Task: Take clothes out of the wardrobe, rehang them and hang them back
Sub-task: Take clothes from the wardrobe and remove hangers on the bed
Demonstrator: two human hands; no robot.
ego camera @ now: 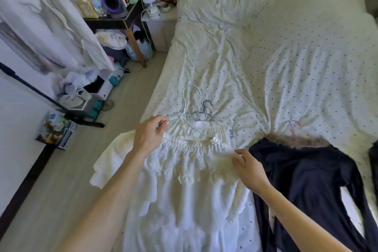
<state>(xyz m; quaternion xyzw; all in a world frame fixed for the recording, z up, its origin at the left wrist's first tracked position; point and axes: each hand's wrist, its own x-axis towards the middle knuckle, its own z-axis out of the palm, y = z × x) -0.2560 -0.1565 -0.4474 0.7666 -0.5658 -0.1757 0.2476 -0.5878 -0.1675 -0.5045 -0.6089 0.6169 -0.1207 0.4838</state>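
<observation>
A white ruffled garment [184, 180] lies spread flat on the near part of the bed [286, 57], its gathered neckline toward the far side. A light blue wire hanger [184, 115] sits at that neckline, one arm tucked under the gathered edge, the hook pointing far.

The left hand [148, 135] reaches in from the near left with the forearm stretched out. Its fingers are curled, and fingertips and thumb pinch the hanger's left arm just beyond the neckline. The right hand [248, 170] comes from the near right, wrist bent, and its bent fingers rest on the ruffle at the garment's right shoulder. I cannot tell whether it grips the cloth.

Three hangers show. Besides the light blue one, a grey-blue hanger [204, 111] lies just beside it on the sheet and a pink hanger [293, 127] lies farther right. Two garments lie flat, the white one and a dark garment [302, 170] with a fur collar [294, 142], which touches the white one's right edge.

At far left stands a cluttered counter [114, 21].
</observation>
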